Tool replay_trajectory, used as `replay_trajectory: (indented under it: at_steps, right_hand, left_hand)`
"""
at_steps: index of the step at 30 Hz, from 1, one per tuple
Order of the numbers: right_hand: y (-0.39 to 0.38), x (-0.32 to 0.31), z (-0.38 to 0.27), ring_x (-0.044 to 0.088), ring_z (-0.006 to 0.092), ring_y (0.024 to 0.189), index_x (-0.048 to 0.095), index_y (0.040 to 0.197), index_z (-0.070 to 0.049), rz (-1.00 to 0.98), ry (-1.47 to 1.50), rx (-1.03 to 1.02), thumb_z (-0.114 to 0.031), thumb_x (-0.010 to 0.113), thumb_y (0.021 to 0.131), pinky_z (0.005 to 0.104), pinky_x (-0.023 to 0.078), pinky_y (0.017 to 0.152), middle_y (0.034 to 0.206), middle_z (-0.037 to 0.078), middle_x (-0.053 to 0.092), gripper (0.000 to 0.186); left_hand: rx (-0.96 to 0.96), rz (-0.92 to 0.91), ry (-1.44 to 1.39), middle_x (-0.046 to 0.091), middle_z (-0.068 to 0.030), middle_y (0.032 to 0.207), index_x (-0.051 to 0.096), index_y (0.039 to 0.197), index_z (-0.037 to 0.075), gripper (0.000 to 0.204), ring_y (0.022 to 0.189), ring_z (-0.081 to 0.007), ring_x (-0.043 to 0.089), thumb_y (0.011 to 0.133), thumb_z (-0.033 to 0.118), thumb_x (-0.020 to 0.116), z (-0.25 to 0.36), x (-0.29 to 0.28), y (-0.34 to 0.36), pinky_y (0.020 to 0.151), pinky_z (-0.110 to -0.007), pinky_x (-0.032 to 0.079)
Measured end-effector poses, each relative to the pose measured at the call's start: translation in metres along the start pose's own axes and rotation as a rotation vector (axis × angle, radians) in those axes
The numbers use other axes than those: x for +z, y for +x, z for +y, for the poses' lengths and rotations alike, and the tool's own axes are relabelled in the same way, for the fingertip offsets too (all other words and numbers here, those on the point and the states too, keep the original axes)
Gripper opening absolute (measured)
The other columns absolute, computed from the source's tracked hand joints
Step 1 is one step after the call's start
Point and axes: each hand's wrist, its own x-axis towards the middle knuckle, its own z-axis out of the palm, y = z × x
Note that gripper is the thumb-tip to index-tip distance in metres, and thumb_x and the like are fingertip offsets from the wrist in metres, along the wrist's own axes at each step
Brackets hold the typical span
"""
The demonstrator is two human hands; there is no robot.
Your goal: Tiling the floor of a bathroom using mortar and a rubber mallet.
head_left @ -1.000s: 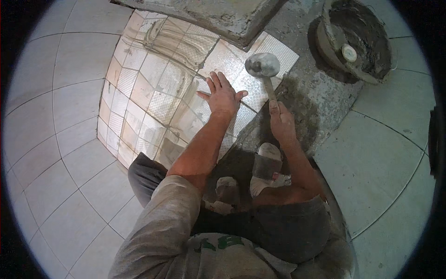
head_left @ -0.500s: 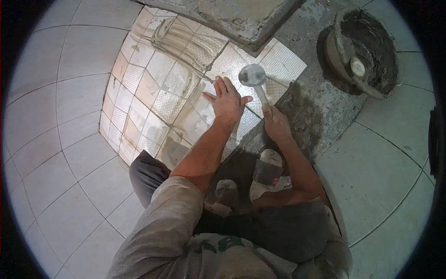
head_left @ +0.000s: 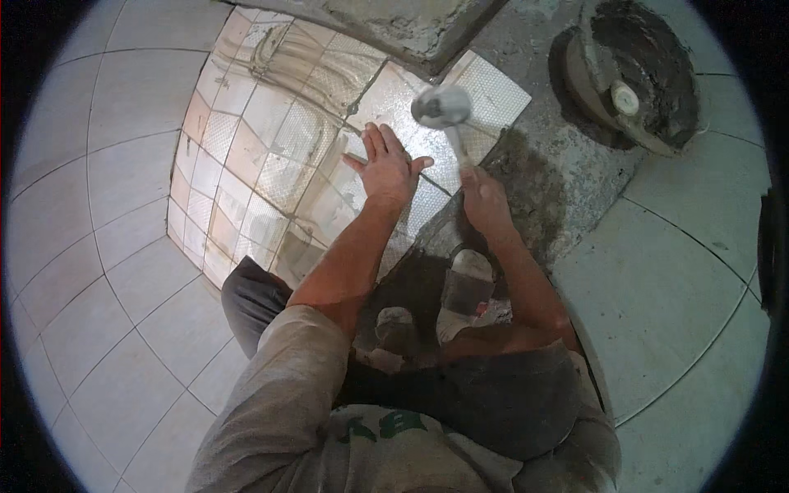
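Mallet (head_left: 442, 108) just beyond the right grip (head_left: 486, 202), which is wrapped round its handle. Head blurred; cannot tell whether it touches the patterned tile (head_left: 490, 94) below. Left grip (head_left: 387, 172) flat on the tiling (head_left: 297, 125), fingers spread, thumb toward the mallet: a swing drifting left could catch it. Off-centre blow might tip or crack the tile. Overreaching could clip the concrete slab (head_left: 403, 29), ahead of both grips.

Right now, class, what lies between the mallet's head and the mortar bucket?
In the head view, a patterned tile, then a strip of rough grey floor.
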Motion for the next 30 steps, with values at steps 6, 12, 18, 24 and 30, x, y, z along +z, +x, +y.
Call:
replay_trajectory:
  at_steps: [6, 12, 18, 24, 30]
  right_hand:
    - [-0.013, -0.011, -0.020, 0.058, 0.0450, 0.075, 0.058, 0.092, 0.003, -0.013, 0.014, 0.097, -0.048, 0.037, 0.097, 0.0468, 0.045, 0.068, 0.077, 0.026, 0.058, 0.055]
    - [-0.023, -0.014, 0.024, 0.053, 0.0351, 0.066, 0.055, 0.088, 0.001, 0.047, 0.119, 0.213, -0.049, 0.037, 0.097, 0.0442, 0.042, 0.063, 0.069, 0.018, 0.052, 0.054]
    - [-0.039, -0.017, 0.022, 0.049, 0.0282, 0.063, 0.053, 0.084, 0.001, 0.036, 0.125, 0.290, -0.046, 0.038, 0.097, 0.0405, 0.040, 0.061, 0.068, 0.014, 0.050, 0.052]
    - [-0.042, -0.007, 0.031, 0.049, 0.0259, 0.063, 0.053, 0.083, 0.001, -0.019, 0.178, 0.301, -0.047, 0.039, 0.097, 0.0391, 0.040, 0.060, 0.067, 0.013, 0.049, 0.052]
    - [-0.046, -0.013, 0.030, 0.052, 0.0332, 0.066, 0.056, 0.086, 0.001, -0.044, 0.122, 0.265, -0.047, 0.038, 0.097, 0.0417, 0.041, 0.062, 0.071, 0.018, 0.053, 0.052]
  left_hand:
    - [-0.005, 0.014, 0.038, 0.018, -0.0259, 0.150, 0.021, 0.142, -0.005, 0.099, 0.141, -0.0367, 0.016, 0.080, 0.067, 0.050, 0.001, -0.004, -0.003, 0.103, -0.071, 0.010]
    - [0.021, -0.033, 0.012, 0.023, -0.0135, 0.151, 0.032, 0.140, 0.008, 0.073, 0.140, -0.0292, 0.023, 0.087, 0.054, 0.050, -0.022, -0.013, 0.013, 0.104, -0.069, 0.012]
    - [0.080, 0.118, -0.077, 0.034, -0.0086, 0.145, 0.041, 0.133, 0.012, 0.051, 0.135, -0.0284, 0.031, 0.090, 0.037, 0.052, -0.038, -0.014, 0.002, 0.105, -0.068, 0.015]
    - [0.191, 0.028, -0.087, 0.034, -0.0154, 0.145, 0.036, 0.137, 0.006, 0.057, 0.137, -0.0305, 0.027, 0.089, 0.034, 0.051, -0.019, -0.014, -0.022, 0.108, -0.064, 0.012]
    - [0.170, 0.066, -0.032, 0.031, -0.0127, 0.147, 0.034, 0.140, 0.009, 0.060, 0.138, -0.0294, 0.026, 0.091, 0.038, 0.051, -0.031, 0.004, -0.034, 0.109, -0.062, 0.014]
